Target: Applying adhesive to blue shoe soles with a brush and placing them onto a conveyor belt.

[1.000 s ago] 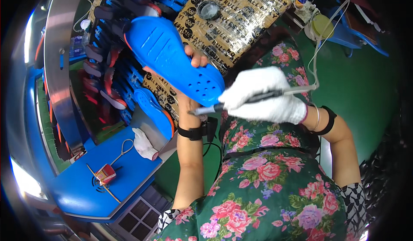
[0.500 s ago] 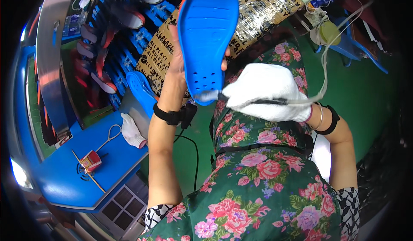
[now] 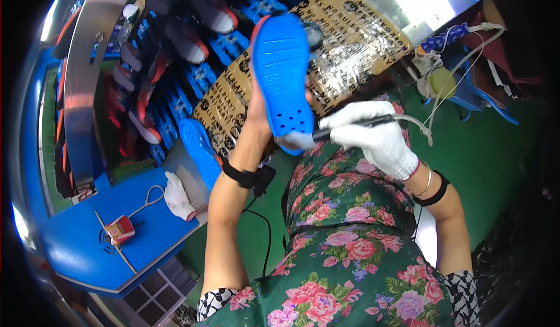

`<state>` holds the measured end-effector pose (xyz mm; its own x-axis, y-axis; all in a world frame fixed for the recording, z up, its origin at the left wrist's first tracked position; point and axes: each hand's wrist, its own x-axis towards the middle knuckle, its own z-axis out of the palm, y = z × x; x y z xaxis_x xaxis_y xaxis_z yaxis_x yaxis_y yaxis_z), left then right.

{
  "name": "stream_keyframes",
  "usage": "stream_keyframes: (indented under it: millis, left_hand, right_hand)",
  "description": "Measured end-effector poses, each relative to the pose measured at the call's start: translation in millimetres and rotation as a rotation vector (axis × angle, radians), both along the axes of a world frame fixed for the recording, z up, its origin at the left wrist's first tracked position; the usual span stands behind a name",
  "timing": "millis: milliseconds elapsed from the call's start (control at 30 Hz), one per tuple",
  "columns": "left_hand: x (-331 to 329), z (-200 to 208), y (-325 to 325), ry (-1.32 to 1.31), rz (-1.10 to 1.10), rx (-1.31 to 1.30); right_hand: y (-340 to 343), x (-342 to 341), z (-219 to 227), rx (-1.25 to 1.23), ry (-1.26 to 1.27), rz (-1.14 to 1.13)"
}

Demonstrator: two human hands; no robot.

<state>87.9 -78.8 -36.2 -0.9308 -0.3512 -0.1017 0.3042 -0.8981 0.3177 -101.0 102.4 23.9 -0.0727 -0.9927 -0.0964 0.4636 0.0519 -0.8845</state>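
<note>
My left hand (image 3: 258, 110) grips a blue shoe sole (image 3: 283, 82) by its edges from below, toe end pointing away from me. Several small holes dot the heel end. In a white knitted glove, my right hand (image 3: 376, 137) is closed around the dark handle of a brush (image 3: 298, 140). Its pale bristles lie against the heel of the sole, near the holes. A thin clear tube (image 3: 417, 121) runs from the back of the handle. Another blue sole (image 3: 197, 146) lies to the left of my left forearm.
Taped brown cardboard (image 3: 356, 47) slopes beyond my hands. Dark shoes (image 3: 186, 41) stand on blue racks at far left. A blue table (image 3: 76, 228) at left carries a white glove (image 3: 178, 196) and a red container (image 3: 121, 229) with a stick. A blue jointed hose (image 3: 446, 38) is at right.
The sole appears lower and slightly smaller, with its toe end now fully in view. My right hand has turned, and the brush has moved slightly right and down, still at the heel.
</note>
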Motion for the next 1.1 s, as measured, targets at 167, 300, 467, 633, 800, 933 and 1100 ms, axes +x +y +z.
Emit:
stream_keyframes:
  millis: [167,300,467,633,800,933,1100]
  left_hand:
    - [-3,-4,13,-0.248,0.585,-0.185]
    - [29,7,39,0.12,0.851,0.377]
    - [67,23,97,-0.128,0.312,0.114]
    - [61,9,120,0.057,0.282,0.415]
    - [30,18,128,0.01,0.269,0.152]
    - [14,28,128,0.139,0.236,0.347]
    - [-4,34,134,0.34,0.294,0.511]
  right_hand:
    - [-15,2,-7,0.16,-0.369,-0.207]
    - [-19,9,-31,0.179,-0.51,-0.221]
    - [-22,21,-30,0.181,-0.482,-0.202]
    - [-22,23,-15,0.047,-0.331,-0.16]
    - [-20,11,26,-0.147,0.097,-0.223]
    - [-25,0,47,-0.511,0.511,-0.309]
    - [-36,-3,53,-0.741,0.852,-0.369]
